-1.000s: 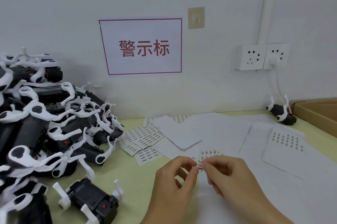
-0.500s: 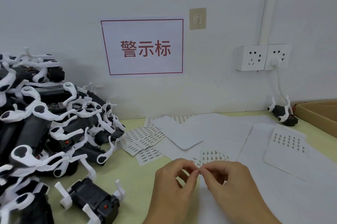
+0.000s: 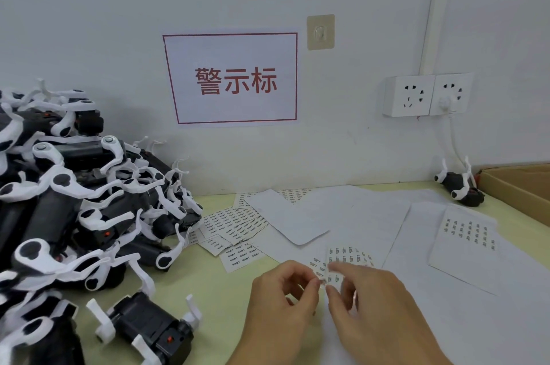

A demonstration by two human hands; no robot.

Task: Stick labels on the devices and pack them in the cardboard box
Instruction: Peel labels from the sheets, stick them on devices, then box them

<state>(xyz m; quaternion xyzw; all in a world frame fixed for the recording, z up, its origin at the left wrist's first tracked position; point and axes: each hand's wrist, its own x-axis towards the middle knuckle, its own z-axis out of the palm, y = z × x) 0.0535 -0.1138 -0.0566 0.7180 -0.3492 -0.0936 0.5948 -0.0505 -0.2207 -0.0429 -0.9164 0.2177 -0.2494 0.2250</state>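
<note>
Left hand [image 3: 284, 302]: low centre, thumb and forefinger pinching the left edge of a small label strip [image 3: 323, 272].
Right hand [image 3: 375, 308]: beside the left, fingers curled, fingertips at the strip's right edge; appears to pinch a label there, though the label itself is too small to tell.
Step in hand: judged to be peeling one label off the strip, before any sticking.
Near device [image 3: 148, 327]: black body with white arms, on the desk [image 3: 229, 293] left of the hands, apart from them; likely the next to be labelled.
Next move: judged to call for freeing the label cleanly, then reaching left to the near device and pressing the label flat on it.
Label sheets [image 3: 235, 223]: printed sheets fanned mid-desk, partly under blank backing sheets [image 3: 342, 216].
Device pile [image 3: 68, 195]: large heap at left against the wall, unpacked.
Lone device [image 3: 458, 189]: far right, by the wall, just beside the box.
Box [image 3: 523, 189]: cardboard, right edge, only partly in view; contents not visible.
</note>
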